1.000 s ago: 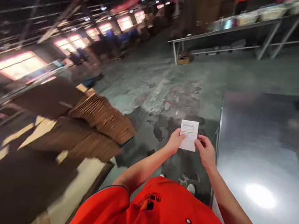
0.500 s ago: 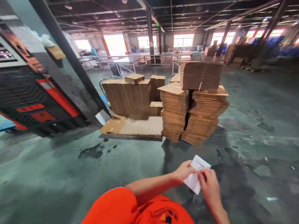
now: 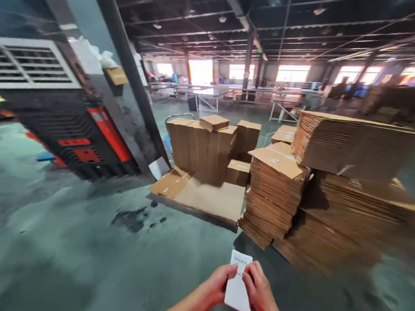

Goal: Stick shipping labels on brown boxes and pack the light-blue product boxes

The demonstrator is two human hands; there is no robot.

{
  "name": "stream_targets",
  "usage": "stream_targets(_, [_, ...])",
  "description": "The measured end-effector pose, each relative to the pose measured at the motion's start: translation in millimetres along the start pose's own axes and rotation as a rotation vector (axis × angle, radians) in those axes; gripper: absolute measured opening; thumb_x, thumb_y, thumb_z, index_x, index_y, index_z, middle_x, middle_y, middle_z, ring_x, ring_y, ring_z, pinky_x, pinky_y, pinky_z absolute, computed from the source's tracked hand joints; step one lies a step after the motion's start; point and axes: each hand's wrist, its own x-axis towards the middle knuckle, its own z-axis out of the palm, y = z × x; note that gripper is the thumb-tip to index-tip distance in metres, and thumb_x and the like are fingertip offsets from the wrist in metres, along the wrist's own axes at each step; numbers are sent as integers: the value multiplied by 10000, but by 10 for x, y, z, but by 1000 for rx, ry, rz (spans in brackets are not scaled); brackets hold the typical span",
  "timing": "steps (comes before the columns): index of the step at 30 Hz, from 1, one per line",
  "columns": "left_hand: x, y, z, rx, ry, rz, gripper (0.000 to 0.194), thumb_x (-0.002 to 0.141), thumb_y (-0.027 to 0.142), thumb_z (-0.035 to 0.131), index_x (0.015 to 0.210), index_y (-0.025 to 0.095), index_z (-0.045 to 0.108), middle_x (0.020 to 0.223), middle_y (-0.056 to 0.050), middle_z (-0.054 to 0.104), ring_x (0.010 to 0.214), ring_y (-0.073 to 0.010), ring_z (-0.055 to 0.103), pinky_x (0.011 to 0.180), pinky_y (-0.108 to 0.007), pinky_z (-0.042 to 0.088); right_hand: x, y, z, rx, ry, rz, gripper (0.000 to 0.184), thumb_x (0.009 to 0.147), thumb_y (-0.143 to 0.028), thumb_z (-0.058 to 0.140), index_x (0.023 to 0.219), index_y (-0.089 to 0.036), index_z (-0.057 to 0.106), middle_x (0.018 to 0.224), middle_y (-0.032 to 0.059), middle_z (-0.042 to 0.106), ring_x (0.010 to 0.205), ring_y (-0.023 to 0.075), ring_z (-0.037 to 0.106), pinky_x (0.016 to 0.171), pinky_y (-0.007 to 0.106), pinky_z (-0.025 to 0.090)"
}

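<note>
- Left hand (image 3: 220,282) grasps the left edge of a white paper (image 3: 237,292), with its thumb lying on the front face.
- Right hand (image 3: 261,289) pinches at the right edge of the same paper, close to the left thumb.
- This paper is in the air above the greenish floor (image 3: 171,271), nearer to the person than the near right corner of the pale sheet (image 3: 208,193).
- It is narrow and long, with rounded upper corners; the lower right corner seems curved.
- Near its top edge is a dark barcode (image 3: 240,260) with small print, too small to read; the lower part looks plain white.
- Flattened cartons (image 3: 272,188) are stacked just beside the sheet's right edge.
</note>
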Motion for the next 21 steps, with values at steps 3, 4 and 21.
stream_targets(3, [289, 567, 158, -105, 29, 39, 305, 937, 346, 510, 930, 98, 688, 687, -87, 729, 639, -227, 706, 753, -334, 537, 789, 194, 27, -11, -107, -129, 234, 968, -326, 416, 786, -224, 522, 848, 55, 557, 769, 196, 581, 712, 335, 503])
stream_targets(4, [359, 777, 180, -153, 47, 69, 329, 943, 367, 508, 957, 89, 684, 674, -83, 726, 632, -232, 706, 759, -345, 540, 1075, 217, 59, -10, -162, -188, 226, 972, -322, 416, 800, -221, 522, 860, 58, 559, 783, 195, 575, 717, 333, 498])
stream_targets(21, [877, 4160, -1435, -558, 320, 352, 250, 873, 347, 610, 858, 110, 689, 789, -118, 756, 862, -296, 743, 899, -440, 544, 5044, -277, 2120, 387, -834, -366, 193, 877, -179, 541, 1060, -185, 600, 1055, 53, 608, 926, 161, 567, 820, 279, 473])
